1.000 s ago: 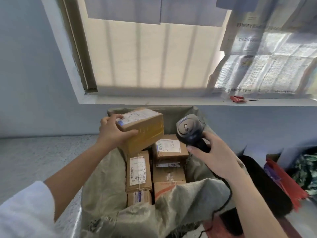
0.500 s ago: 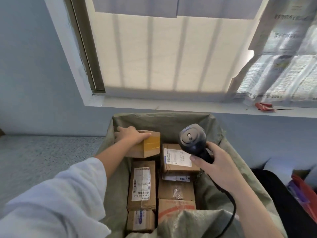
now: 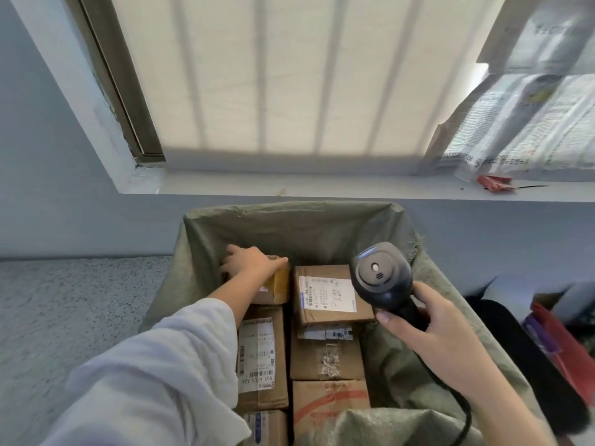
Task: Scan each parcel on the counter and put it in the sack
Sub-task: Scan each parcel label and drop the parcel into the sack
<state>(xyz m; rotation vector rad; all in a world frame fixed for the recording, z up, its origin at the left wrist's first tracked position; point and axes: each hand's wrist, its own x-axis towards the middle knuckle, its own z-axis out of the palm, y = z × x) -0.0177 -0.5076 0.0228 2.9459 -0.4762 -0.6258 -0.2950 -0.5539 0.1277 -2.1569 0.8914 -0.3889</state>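
Parcel (image 3: 277,286) is sitting in the far left corner of the sack (image 3: 289,226), mostly hidden under the left hand (image 3: 249,265); whether its fingers are gripping or just resting I cannot tell. Right hand (image 3: 444,329) is curling round the scanner (image 3: 383,278), which is partly covering a labelled box (image 3: 325,296).

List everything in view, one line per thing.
sack: one, grey-green, centre, below the sill
held parcel: one, brown, yellow tape, sack's far left corner
other parcels: about six, brown cardboard, packed in the sack
scanner: one, black, corded, over the sack
newspapers: several, white, right side of the window
red scrap: one, on the sill
left hand: grips the held parcel
right hand: grips the scanner
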